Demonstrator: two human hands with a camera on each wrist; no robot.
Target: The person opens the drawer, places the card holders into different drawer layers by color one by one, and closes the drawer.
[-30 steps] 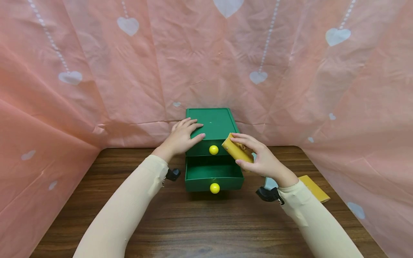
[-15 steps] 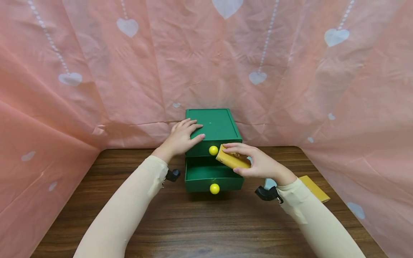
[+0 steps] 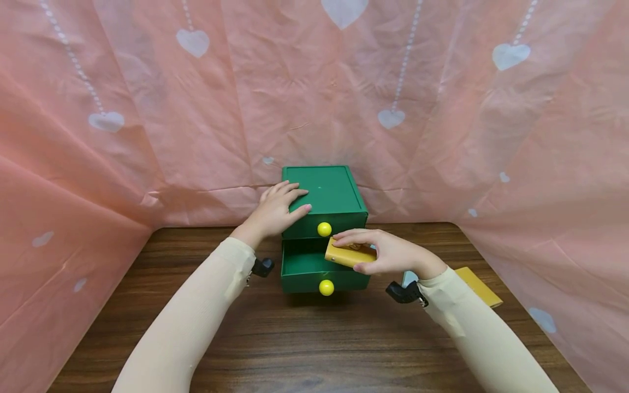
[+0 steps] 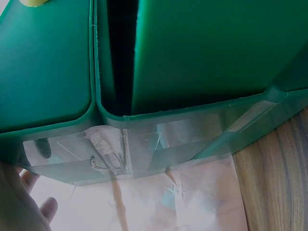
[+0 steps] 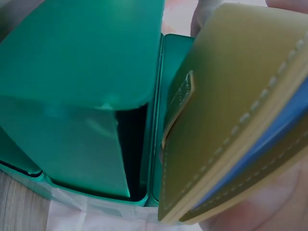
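Backdrop: peach-pink creased cloth point(image 3: 304, 82) printed with white hearts, hung at back and sides. Below it, a dark-brown wood-grain surface point(image 3: 295, 344).

Two cream sleeves point(image 3: 182, 316) reach in from the near side.

On the surface by the back cloth: a green plastic two-drawer box point(image 3: 326, 191). Its upper drawer is in; its green lower drawer point(image 3: 301, 283) is pulled out.

Left hand point(image 3: 275, 213): on the left part of the box top, grip spread, thumb toward the front edge.

Right hand point(image 3: 393, 254): grip pinching a yellow, leather-like stitched wallet point(image 3: 346, 255) between thumb and fingers. Wallet lies tilted across the right part of the lower drawer's opening; contact with the rim cannot be told. Right-wrist view: a blue layer point(image 5: 269, 132) between its covers.

Flat yellow rectangular piece point(image 3: 479, 288): on the surface, beyond the right sleeve.

Black wrist-worn device point(image 3: 405, 292) at the right cuff; pale-blue item point(image 3: 409, 278) just behind it, mostly hidden.

Yellow ball knobs point(image 3: 324, 229): one per drawer.
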